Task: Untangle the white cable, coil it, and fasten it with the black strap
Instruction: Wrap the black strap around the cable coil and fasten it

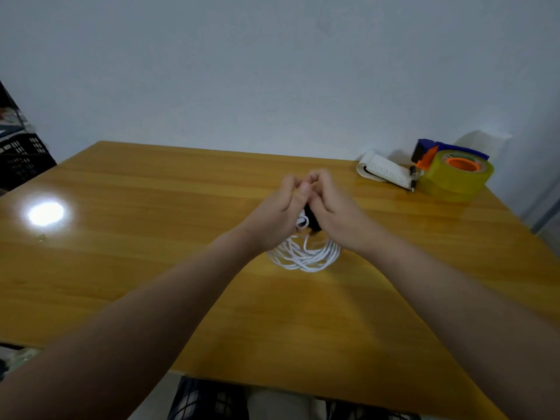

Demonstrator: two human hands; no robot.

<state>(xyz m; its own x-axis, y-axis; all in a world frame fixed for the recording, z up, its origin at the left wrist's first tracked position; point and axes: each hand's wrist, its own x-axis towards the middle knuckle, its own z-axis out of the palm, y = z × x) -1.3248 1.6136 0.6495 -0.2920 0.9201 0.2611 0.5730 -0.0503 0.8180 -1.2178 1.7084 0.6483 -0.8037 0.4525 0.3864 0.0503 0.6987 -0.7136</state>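
A coil of white cable [304, 256] hangs in loops between my two hands, its lower loops near the wooden table [151, 268]. My left hand [280, 212] grips the top of the coil with curled fingers. My right hand [331, 209] is pressed against it, fingers curled round the black strap [312, 218], which shows as a dark band between the palms at the top of the coil. The fingertips of both hands meet above it. How far the strap goes round the cable is hidden by the hands.
At the table's far right corner lie a white notepad [383, 171] with a black pen [412, 178] and a tape dispenser [454, 171] holding a yellowish roll. A black crate [21, 162] stands off the left edge. A lamp's glare [45, 213] shines on the left.
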